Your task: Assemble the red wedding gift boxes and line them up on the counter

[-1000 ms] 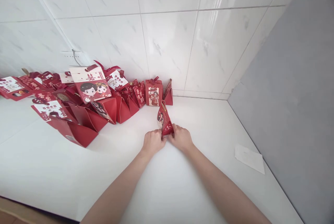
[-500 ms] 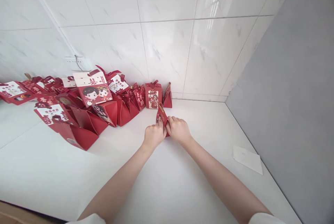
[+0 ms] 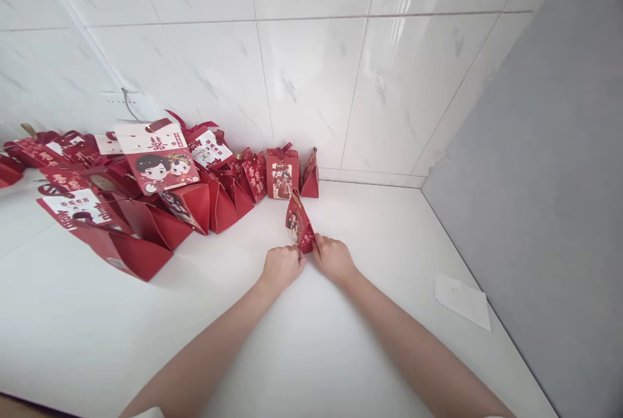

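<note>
A small red triangular gift box (image 3: 298, 220) with a printed figure on its side stands in front of me on the white tabletop. My left hand (image 3: 283, 267) is closed at the box's lower front edge, thumb pressed against the fingers. On the other side, my right hand (image 3: 335, 259) is closed on the lower right corner of the box. My fingertips are partly hidden behind my own hands. Just behind the box stand a red gift box with a printed couple (image 3: 283, 178) and a narrow red gift box (image 3: 310, 174) seen edge-on.
Several red gift boxes with ribbons are heaped at the left, among them a box with two cartoon faces (image 3: 160, 168). A white tiled wall (image 3: 311, 87) bounds the back, a grey panel (image 3: 545, 165) the right. A white card (image 3: 462, 301) lies near the panel.
Both hands have slid down from the box's sides to its lower edge, so more of its printed face shows. The view has shifted slightly.
</note>
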Action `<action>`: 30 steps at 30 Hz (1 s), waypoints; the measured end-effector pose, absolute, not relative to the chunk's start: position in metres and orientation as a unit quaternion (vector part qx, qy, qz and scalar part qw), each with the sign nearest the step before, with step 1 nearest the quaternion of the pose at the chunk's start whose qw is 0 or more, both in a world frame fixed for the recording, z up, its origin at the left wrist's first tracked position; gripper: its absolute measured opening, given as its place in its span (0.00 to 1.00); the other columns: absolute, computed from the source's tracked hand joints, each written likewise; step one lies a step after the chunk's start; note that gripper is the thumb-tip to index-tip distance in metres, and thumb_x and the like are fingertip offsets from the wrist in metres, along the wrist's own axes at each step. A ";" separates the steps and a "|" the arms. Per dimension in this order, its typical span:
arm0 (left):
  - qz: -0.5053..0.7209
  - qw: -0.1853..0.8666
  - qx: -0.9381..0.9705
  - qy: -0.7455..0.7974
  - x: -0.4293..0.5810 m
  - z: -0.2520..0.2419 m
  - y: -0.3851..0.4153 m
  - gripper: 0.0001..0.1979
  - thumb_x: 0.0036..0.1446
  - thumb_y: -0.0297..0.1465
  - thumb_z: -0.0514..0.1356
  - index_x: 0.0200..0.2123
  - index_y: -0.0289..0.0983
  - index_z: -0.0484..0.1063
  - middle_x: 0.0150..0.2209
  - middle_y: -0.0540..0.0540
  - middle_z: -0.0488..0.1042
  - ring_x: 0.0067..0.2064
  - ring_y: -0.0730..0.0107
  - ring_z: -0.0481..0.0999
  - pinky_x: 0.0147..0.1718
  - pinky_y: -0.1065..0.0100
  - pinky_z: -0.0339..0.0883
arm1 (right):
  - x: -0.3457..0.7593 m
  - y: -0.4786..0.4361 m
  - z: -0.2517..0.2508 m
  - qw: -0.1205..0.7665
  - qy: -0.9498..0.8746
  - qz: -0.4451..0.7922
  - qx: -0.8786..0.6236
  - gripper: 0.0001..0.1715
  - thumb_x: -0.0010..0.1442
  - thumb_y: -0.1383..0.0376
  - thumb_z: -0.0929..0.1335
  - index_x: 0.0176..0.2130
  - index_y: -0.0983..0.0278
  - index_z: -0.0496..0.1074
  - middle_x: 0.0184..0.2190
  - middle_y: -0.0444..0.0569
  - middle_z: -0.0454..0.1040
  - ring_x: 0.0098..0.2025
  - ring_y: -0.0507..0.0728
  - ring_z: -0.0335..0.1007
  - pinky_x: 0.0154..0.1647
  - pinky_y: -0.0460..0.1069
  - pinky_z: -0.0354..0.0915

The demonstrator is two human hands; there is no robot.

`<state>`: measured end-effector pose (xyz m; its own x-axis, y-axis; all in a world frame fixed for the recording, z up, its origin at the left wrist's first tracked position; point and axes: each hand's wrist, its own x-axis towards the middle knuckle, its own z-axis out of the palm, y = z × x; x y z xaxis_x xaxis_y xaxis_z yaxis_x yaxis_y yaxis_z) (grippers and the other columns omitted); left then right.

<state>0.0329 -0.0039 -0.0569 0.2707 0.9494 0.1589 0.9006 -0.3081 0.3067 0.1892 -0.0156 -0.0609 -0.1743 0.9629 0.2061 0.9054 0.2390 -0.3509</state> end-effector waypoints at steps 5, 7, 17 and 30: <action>0.082 0.058 0.767 0.634 -0.016 -0.017 0.017 0.05 0.46 0.33 0.59 0.24 0.39 0.72 0.25 0.42 0.77 0.31 0.58 0.77 0.29 0.67 0.65 | 0.201 -0.032 -0.039 0.206 -0.818 0.124 -0.522 0.12 0.63 0.61 0.62 0.45 0.60 0.69 0.33 0.46 0.75 0.30 0.55 0.71 0.34 0.47 0.60; 0.083 0.032 0.723 0.685 -0.043 0.008 0.026 0.06 0.49 0.31 0.58 0.30 0.37 0.72 0.27 0.40 0.77 0.30 0.56 0.77 0.28 0.65 0.64 | 0.209 -0.034 -0.029 0.237 -0.821 0.150 -0.497 0.15 0.65 0.59 0.60 0.49 0.56 0.68 0.31 0.43 0.75 0.29 0.53 0.69 0.36 0.47 0.61; 0.426 0.240 0.674 0.554 -0.011 0.014 -0.005 0.17 0.49 0.45 0.64 0.34 0.37 0.72 0.33 0.48 0.77 0.35 0.66 0.76 0.32 0.70 0.69 | 0.198 0.043 -0.024 0.571 -0.555 0.427 -0.429 0.19 0.56 0.52 0.67 0.40 0.63 0.69 0.42 0.52 0.73 0.44 0.57 0.69 0.46 0.53 0.66; 0.389 0.475 0.629 0.476 -0.041 -0.034 0.018 0.14 0.48 0.39 0.67 0.32 0.33 0.75 0.32 0.45 0.79 0.34 0.64 0.77 0.37 0.66 0.69 | 0.202 0.027 -0.051 0.526 -0.526 0.576 -0.339 0.18 0.50 0.53 0.74 0.31 0.62 0.69 0.34 0.47 0.78 0.34 0.55 0.73 0.37 0.52 0.69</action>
<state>-0.0415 0.0181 -0.0339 0.2440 0.9691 0.0368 0.2301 -0.0947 0.9686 0.2021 0.0272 -0.0510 -0.2158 0.9628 0.1626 -0.2493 0.1067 -0.9625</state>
